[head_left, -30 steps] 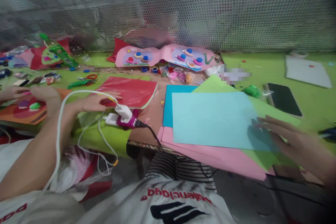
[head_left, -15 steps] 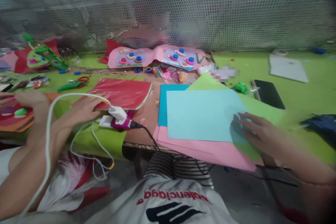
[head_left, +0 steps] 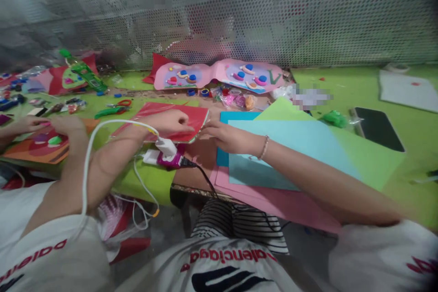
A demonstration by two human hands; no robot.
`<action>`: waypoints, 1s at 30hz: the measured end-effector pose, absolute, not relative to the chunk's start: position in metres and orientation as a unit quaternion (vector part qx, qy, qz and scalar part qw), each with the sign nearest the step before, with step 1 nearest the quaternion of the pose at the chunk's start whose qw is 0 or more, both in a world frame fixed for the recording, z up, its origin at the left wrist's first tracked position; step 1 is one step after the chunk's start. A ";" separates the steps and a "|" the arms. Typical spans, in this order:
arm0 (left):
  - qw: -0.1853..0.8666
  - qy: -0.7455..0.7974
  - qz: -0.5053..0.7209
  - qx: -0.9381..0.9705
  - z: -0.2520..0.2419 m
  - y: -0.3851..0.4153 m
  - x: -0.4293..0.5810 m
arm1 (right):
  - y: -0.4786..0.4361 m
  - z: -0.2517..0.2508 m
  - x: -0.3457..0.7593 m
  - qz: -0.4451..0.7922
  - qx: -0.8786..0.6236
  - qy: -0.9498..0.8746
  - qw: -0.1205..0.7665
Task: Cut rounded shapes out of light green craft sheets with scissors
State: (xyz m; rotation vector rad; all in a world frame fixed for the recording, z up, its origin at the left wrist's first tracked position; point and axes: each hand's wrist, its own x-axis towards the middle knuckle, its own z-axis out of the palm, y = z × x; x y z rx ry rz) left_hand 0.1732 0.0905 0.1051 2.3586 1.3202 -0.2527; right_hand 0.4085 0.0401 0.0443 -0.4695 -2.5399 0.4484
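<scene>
My left hand (head_left: 168, 122) rests on a red paper pack in plastic wrap (head_left: 147, 112), its fingers curled down on the top. My right hand (head_left: 224, 137), with a bead bracelet on the wrist, has reached across and pinches the pack's right edge. My right forearm lies over a light blue sheet (head_left: 301, 146), which tops a stack with a green sheet (head_left: 366, 157) and a pink sheet (head_left: 290, 205).
A white charger (head_left: 167, 147) sits in a purple power strip (head_left: 171, 162), trailing a white cable (head_left: 87, 164) and a black cord. A co-worker's hands (head_left: 65, 124) work at the left. Scissors (head_left: 116, 107), a pink craft piece (head_left: 219, 75) and a phone (head_left: 378, 128) lie around.
My right hand left the light blue sheet and swung left to the red pack's edge. My left hand slid further up onto the pack and curled its fingers.
</scene>
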 end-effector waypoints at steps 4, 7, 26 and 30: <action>0.264 0.440 -0.155 0.844 0.099 0.093 0.191 | 0.041 0.022 0.396 0.163 -0.181 -0.939 0.244; 0.286 0.439 -0.199 0.828 0.100 0.099 0.191 | 0.032 0.012 0.396 0.143 -0.187 -0.940 0.246; 0.317 0.477 -0.279 0.771 0.110 0.098 0.208 | 0.019 -0.001 0.393 0.050 -0.177 -0.950 0.252; 0.305 0.491 -0.278 0.768 0.108 0.098 0.209 | 0.020 0.001 0.394 0.052 -0.180 -0.950 0.250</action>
